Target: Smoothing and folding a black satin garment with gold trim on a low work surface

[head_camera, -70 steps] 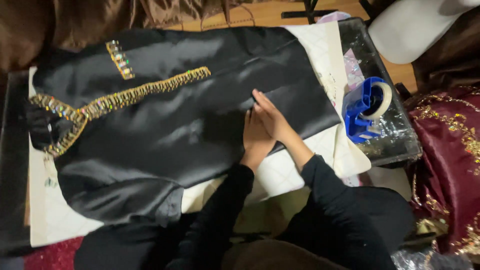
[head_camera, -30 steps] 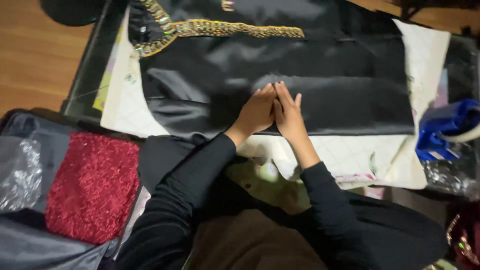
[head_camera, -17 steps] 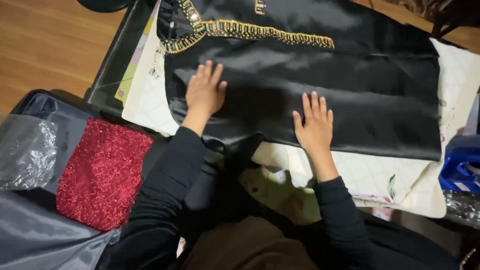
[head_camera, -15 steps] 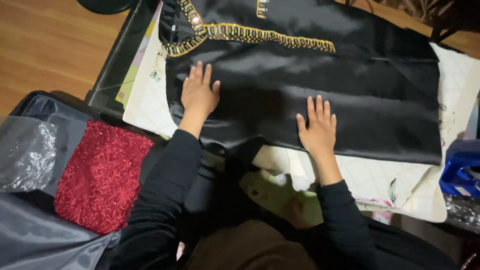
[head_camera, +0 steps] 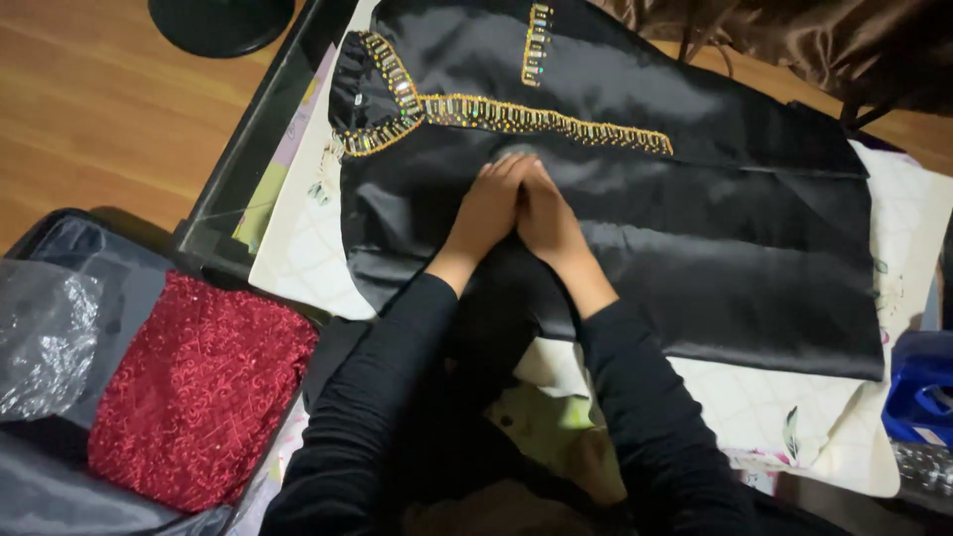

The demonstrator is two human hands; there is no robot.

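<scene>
A black satin garment (head_camera: 695,238) with gold beaded trim (head_camera: 516,114) at the neckline lies flat on a white patterned cloth (head_camera: 298,258). My left hand (head_camera: 488,203) and my right hand (head_camera: 544,213) rest side by side, palms down, on the middle of the garment just below the trim. The fingers are flat and touching each other, holding nothing. Both arms wear black sleeves.
A dark glass table edge (head_camera: 248,159) runs down the left. A red sequined fabric (head_camera: 194,387) lies in an open black case with clear plastic (head_camera: 40,337) at lower left. A blue tape dispenser (head_camera: 918,392) sits at the right edge. Brown satin (head_camera: 814,40) is at top right.
Half a second ago my hands were spread apart on the garment. They have come together at its middle, higher up near the gold trim.
</scene>
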